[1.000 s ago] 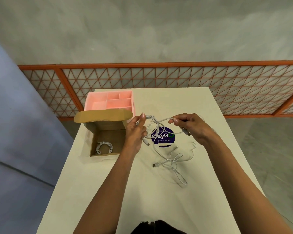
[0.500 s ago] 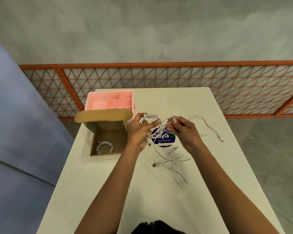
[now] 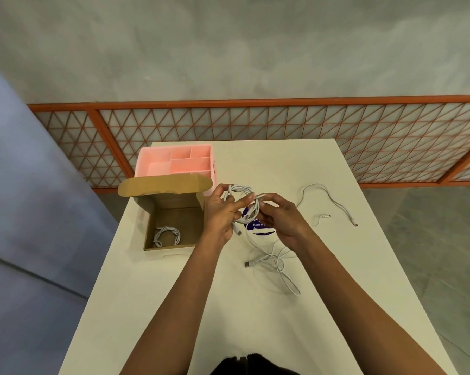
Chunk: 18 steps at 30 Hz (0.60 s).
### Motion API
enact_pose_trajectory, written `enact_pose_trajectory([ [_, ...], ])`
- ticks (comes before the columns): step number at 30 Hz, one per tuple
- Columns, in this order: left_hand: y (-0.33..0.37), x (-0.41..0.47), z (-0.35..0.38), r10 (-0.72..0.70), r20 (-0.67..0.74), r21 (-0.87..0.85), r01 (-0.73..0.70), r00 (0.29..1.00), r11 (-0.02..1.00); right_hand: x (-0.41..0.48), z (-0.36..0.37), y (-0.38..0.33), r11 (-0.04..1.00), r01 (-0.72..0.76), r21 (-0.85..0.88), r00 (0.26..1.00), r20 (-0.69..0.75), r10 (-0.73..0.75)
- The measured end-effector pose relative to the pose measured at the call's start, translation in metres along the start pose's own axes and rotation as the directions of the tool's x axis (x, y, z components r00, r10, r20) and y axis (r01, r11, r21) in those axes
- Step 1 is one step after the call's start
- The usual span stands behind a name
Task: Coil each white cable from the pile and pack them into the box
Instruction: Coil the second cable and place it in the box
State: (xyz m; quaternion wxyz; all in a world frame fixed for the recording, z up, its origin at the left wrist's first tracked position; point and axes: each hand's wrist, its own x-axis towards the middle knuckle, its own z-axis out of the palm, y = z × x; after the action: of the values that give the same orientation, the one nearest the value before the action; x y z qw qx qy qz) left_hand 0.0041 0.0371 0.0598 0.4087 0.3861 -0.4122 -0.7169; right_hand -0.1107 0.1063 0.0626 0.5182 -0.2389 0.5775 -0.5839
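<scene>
White cable (image 3: 239, 188) part-coiled, held mid-frame above the table (image 3: 174, 307) | box (image 3: 186, 219) centre-left, one coiled cable (image 3: 166, 235) inside | left hand (image 3: 223, 212) grip clenched round the loops | right hand (image 3: 280, 220) grip pinching the strand | risk: loops may spring open if either grip is eased; the trailing end may be snagged in the loose pile (image 3: 277, 262) lower right.

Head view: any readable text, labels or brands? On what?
"Clean as": small white print on the round purple sticker on the table; the right hand hides the end of the line.
Larger word above it: covered by the left hand, the right hand and the coiled cable, so unreadable.
Cardboard box and pink organizer: no text visible.
</scene>
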Motion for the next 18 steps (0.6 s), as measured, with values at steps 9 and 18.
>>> enact_pose_trajectory([
  [9, 0.001, 0.005, 0.000, 0.019, -0.019, 0.017, -0.019, 1.000, 1.000, -0.004, -0.001, -0.005, 0.980, 0.031, -0.196, 0.979, 0.202, 0.009],
  [18, -0.005, 0.010, -0.003, 0.127, -0.061, 0.050, -0.124, 0.990, 0.991, -0.006, 0.001, -0.018, 0.942, 0.030, -0.334, 0.993, 0.121, 0.012],
])
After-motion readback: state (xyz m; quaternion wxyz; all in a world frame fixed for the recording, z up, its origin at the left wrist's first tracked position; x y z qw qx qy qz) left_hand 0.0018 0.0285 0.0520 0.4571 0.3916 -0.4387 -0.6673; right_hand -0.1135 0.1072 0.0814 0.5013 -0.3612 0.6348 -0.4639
